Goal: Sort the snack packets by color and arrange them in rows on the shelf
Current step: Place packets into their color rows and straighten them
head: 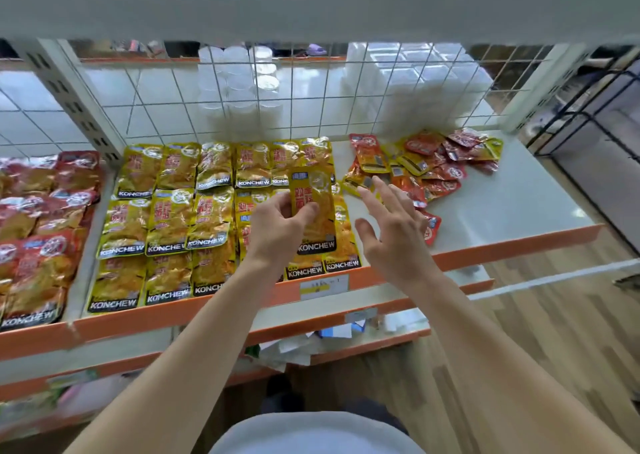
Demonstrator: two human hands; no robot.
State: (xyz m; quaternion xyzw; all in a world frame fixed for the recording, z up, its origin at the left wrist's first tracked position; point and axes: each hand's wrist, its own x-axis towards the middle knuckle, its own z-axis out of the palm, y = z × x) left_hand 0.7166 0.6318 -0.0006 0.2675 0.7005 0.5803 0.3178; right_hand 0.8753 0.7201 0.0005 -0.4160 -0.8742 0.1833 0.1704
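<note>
Head view: left hand (pixel 277 221) pinches one yellow packet (pixel 323 218), thumb on its face, just above the right end of the yellow rows (pixel 166 218). Right hand (pixel 394 232) is empty with fingers spread, hovering near the unsorted red-and-yellow pile (pixel 422 166) on the shelf (pixel 502 211). Red packets (pixel 38 239) are grouped far left. Judged step: placing a yellow. Next move calls for laying it flat, label in line with its row; the right hand looks set to pick from the pile.

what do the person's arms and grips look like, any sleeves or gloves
The left forearm and right forearm are bare, no sleeves in view. The left grip and right grip wear no gloves, rings or watch that shows.
</note>
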